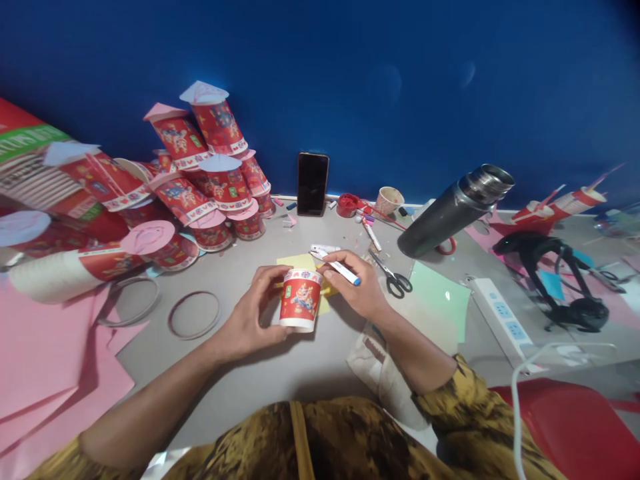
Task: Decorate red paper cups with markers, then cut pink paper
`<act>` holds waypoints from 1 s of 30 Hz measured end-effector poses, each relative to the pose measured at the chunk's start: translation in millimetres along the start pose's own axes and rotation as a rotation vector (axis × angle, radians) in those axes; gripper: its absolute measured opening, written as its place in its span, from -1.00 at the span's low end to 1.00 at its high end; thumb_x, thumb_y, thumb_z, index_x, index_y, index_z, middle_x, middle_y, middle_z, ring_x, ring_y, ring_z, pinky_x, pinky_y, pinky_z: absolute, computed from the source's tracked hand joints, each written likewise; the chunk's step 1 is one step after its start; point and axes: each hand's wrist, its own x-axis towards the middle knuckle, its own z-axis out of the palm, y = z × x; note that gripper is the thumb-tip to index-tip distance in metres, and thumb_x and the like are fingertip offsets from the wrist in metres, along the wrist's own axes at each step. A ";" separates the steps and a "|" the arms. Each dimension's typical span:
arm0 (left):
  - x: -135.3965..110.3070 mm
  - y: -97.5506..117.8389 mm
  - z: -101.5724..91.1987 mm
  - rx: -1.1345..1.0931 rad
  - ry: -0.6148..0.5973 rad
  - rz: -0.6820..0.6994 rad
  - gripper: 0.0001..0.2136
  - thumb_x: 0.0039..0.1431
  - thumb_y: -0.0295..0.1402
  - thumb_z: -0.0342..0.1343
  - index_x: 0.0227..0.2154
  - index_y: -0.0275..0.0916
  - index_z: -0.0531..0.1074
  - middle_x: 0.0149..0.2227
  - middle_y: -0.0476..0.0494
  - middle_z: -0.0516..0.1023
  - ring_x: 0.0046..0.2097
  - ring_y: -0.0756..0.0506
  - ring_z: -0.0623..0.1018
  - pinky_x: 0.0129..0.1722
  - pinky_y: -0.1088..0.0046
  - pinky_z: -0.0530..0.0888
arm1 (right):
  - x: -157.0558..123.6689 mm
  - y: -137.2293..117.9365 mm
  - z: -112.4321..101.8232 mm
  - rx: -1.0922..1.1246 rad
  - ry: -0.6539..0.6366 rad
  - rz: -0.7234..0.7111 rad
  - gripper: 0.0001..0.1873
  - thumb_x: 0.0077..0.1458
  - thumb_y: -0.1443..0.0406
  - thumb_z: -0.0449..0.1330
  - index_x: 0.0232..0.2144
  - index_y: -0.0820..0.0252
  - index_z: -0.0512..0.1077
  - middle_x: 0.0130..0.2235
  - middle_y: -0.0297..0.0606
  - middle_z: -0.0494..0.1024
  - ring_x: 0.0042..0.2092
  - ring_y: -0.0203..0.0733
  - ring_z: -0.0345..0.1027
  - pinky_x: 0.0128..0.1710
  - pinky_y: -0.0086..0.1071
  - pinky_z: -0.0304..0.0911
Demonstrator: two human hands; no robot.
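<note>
Left hand [256, 311], half-curled, spans the red paper cup [301, 301] at near centre; right hand [359, 288], fingers closed, holds a white marker [343, 269] beside the rim. A light, steady grip should spare the wall.

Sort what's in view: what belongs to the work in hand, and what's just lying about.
In use, it appears:
- red paper cup, in the left hand
- white marker, in the right hand

Probably just lying about:
- phone
- dark flask
- power strip
</note>
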 end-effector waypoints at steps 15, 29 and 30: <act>2.7 0.1 2.4 0.219 0.061 0.111 -0.24 0.08 -0.42 0.38 0.34 -0.03 0.26 0.31 -0.28 0.25 0.40 -0.40 0.36 0.44 -0.16 0.40 | -4.8 -0.4 2.8 0.120 0.202 -0.092 -0.62 0.38 -0.08 0.29 -0.08 0.08 0.56 -0.31 -0.24 0.74 -0.37 -0.18 0.52 -0.31 -0.29 0.44; 6.0 8.4 -6.4 0.448 0.166 0.123 -0.19 -0.01 -0.35 0.41 0.35 -0.06 0.28 0.26 -0.30 0.36 0.30 -0.45 0.42 0.31 -0.16 0.48 | -6.9 5.9 3.3 0.106 0.192 -0.137 -0.57 0.44 -0.12 0.24 -0.05 0.07 0.59 -0.34 -0.26 0.70 -0.39 -0.19 0.47 -0.36 -0.28 0.38; 5.7 7.9 -6.9 0.474 0.163 0.141 -0.18 0.01 -0.34 0.42 0.36 -0.06 0.27 0.26 -0.30 0.37 0.29 -0.45 0.44 0.30 -0.15 0.49 | -6.6 7.0 3.5 0.105 0.184 -0.135 -0.58 0.44 -0.12 0.24 -0.04 0.07 0.58 -0.33 -0.26 0.71 -0.38 -0.18 0.48 -0.36 -0.28 0.39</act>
